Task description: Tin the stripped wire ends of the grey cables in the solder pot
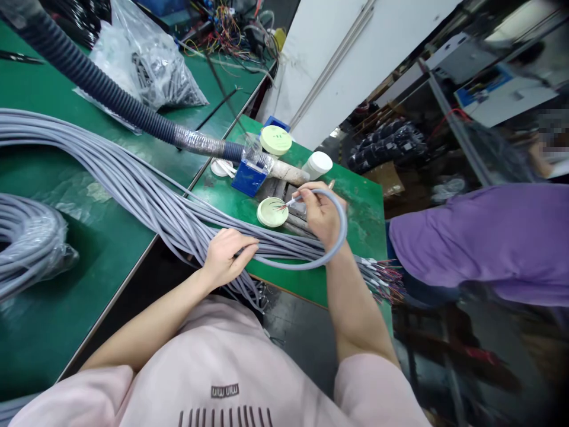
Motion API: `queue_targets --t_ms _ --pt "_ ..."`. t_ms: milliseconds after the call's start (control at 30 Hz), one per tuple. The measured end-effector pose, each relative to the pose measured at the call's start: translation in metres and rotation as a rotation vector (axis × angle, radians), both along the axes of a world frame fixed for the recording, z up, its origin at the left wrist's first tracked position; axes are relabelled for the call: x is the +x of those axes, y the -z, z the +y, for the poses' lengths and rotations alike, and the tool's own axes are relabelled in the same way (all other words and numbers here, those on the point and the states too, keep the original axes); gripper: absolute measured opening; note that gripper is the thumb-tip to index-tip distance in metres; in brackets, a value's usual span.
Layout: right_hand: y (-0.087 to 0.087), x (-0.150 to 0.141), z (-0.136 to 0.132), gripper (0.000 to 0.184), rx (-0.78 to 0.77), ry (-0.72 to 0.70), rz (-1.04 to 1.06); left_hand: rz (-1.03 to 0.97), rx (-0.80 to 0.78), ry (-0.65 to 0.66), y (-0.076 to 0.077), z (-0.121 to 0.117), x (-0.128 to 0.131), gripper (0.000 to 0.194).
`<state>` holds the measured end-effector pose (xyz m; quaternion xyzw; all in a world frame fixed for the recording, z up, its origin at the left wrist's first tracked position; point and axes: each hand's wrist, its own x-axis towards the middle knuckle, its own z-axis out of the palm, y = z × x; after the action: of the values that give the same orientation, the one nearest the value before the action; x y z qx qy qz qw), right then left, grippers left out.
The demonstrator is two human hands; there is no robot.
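My right hand pinches a grey cable close to its stripped end. The thin coloured wires at that end point into a small round pale-yellow dish. From the hand, the cable loops round to the right and back beneath. My left hand rests on the long bundle of grey cables, fingers curled round part of it. Which strands it grips is hidden. At the bundle's right end, stripped wire ends fan out over the green table.
Behind the dish stand a blue box, a pale-yellow lid and a white tub. A ribbed hose crosses from upper left. A plastic bag lies behind it, a wrapped cable coil at left. A person in purple is at right.
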<state>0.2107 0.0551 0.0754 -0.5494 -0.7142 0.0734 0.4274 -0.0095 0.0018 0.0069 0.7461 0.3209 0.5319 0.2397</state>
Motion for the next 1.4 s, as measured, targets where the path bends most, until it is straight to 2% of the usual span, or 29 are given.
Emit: queue_targets --t_ms 167,467,667,1033,1133,1267,1333,1400 --pt "-0.009 0.031 -0.001 0.019 0.038 0.075 0.030 -0.016 -0.014 -0.018 0.001 0.000 0.000 0.012" --pt "0.017 0.079 0.020 0.021 -0.003 0.119 -0.050 -0.002 0.008 -0.053 0.003 0.002 0.002 0.018" --pt "0.030 0.091 0.036 0.018 -0.026 0.101 -0.051 0.004 0.037 -0.043 0.002 0.002 0.003 0.020" --pt "0.048 0.097 0.046 0.017 -0.060 0.105 -0.060 0.063 0.043 -0.058 0.001 0.003 0.003 0.018" --pt "0.038 0.090 0.035 0.018 -0.028 0.103 -0.049 0.062 0.043 -0.065 0.002 0.003 0.003 0.017" --pt "0.001 0.062 -0.011 0.019 0.088 0.072 -0.106 0.052 0.014 -0.067 0.002 0.003 0.002 0.017" --pt "-0.016 0.043 -0.040 0.019 0.163 -0.025 -0.163 0.007 -0.027 -0.041 0.000 0.001 0.003 0.017" --pt "-0.026 0.027 -0.067 0.029 0.200 -0.184 -0.239 -0.080 -0.112 0.036 -0.006 -0.005 0.006 0.019"
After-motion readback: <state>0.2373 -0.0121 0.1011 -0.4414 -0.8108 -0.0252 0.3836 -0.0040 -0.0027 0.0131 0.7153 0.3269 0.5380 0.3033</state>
